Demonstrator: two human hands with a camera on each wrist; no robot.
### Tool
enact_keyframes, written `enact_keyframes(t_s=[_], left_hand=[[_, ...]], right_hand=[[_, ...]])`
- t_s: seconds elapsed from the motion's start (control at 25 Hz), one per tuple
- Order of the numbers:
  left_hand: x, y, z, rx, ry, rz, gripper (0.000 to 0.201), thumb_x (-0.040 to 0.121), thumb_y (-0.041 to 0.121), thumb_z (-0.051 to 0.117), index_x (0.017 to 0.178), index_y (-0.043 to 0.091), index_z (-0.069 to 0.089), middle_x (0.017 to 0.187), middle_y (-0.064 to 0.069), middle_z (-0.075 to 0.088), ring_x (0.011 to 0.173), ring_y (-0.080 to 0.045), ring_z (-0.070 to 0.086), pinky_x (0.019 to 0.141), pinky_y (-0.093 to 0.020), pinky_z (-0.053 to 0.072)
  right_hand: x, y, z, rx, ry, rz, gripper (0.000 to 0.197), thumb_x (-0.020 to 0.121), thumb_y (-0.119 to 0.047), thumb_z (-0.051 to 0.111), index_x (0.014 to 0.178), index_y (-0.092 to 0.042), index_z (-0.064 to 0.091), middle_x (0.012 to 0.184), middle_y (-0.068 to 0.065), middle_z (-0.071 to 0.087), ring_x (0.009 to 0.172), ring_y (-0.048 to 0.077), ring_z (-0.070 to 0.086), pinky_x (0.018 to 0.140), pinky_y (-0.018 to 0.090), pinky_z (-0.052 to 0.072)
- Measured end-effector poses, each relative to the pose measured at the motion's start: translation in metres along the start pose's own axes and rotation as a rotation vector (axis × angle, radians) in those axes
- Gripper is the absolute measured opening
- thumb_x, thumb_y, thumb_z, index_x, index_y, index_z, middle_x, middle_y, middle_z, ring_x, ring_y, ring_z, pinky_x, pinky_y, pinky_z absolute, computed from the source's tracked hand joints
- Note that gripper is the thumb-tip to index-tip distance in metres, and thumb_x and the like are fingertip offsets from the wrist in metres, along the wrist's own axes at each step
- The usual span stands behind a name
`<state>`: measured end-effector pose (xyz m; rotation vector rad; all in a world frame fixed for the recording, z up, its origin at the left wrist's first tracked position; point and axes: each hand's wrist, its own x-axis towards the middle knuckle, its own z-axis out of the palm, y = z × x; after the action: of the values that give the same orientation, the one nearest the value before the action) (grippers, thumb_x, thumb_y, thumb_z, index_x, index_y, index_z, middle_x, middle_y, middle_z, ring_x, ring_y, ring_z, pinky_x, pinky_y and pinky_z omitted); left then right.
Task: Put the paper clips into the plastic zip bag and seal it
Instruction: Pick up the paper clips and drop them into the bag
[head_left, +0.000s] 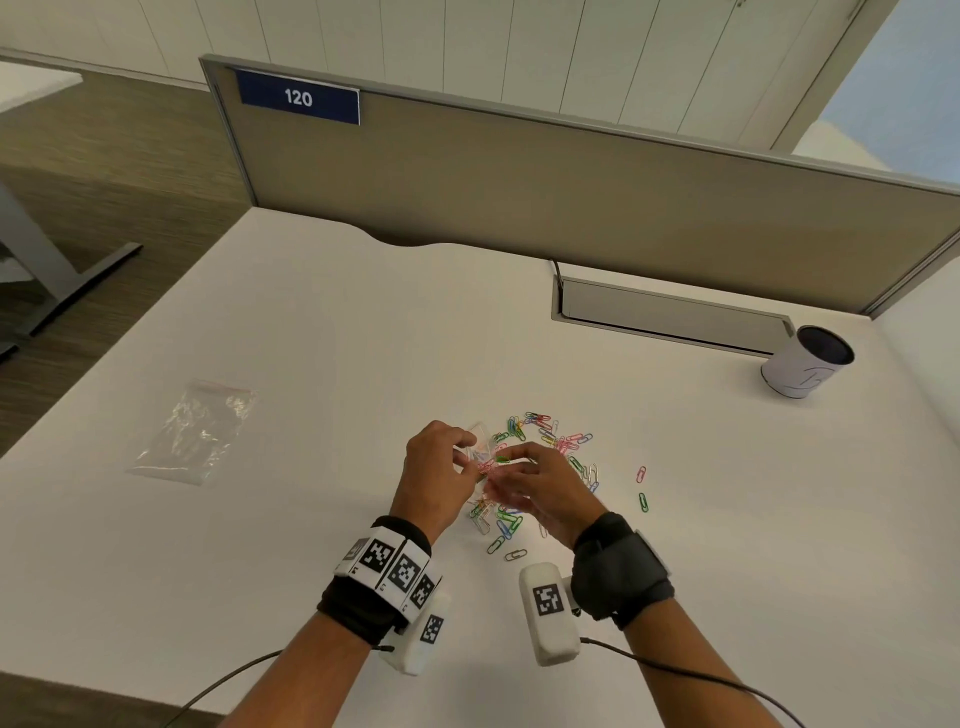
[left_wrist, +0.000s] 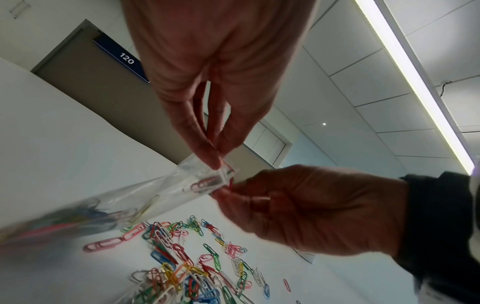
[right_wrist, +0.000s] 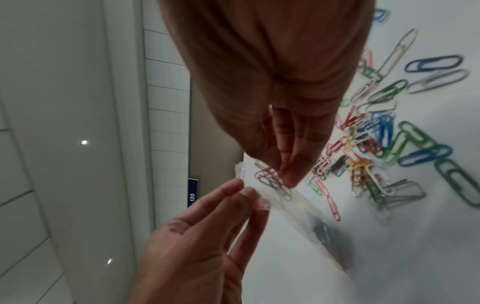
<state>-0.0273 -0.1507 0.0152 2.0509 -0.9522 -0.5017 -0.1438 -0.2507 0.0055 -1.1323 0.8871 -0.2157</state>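
Note:
My left hand (head_left: 464, 453) pinches the open rim of a small clear zip bag (left_wrist: 155, 197) and holds it up above the white desk (head_left: 311, 338). Several coloured paper clips lie inside the bag, blurred at its lower end. At the bag's mouth my right hand (head_left: 508, 458) pinches a few paper clips (right_wrist: 270, 176) between thumb and fingertips. Under and behind both hands a loose pile of coloured paper clips (head_left: 550, 441) is spread on the desk. In the right wrist view my left hand's fingertips (right_wrist: 257, 199) hold the bag (right_wrist: 293, 207) just below the right hand (right_wrist: 285, 174).
A second clear zip bag (head_left: 192, 431) lies flat on the desk at the left. A white cup (head_left: 805, 361) stands at the far right beside a cable hatch (head_left: 670, 312). A partition panel (head_left: 519, 182) closes the desk's far edge. Two stray clips (head_left: 642, 488) lie to the right.

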Motion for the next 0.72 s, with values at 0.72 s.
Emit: enact_keyframes(t_s=[0.72], left_hand=[[0.002,-0.006,-0.016,0.032,0.085,0.008,0.028,0.080,-0.004,0.066,0.106,0.003,0.068,0.107,-0.013,0.065,0.077,-0.016,0.063,0.074,-0.022,0.051]], right_hand=[[0.013,0.005,-0.021,-0.924,0.255,-0.289,0.058,0.076,-0.038,0.074,0.126,-0.019,0.051,0.131,0.006,0.056,0.125,0.026,0.048,0.103,0.041,0.043]])
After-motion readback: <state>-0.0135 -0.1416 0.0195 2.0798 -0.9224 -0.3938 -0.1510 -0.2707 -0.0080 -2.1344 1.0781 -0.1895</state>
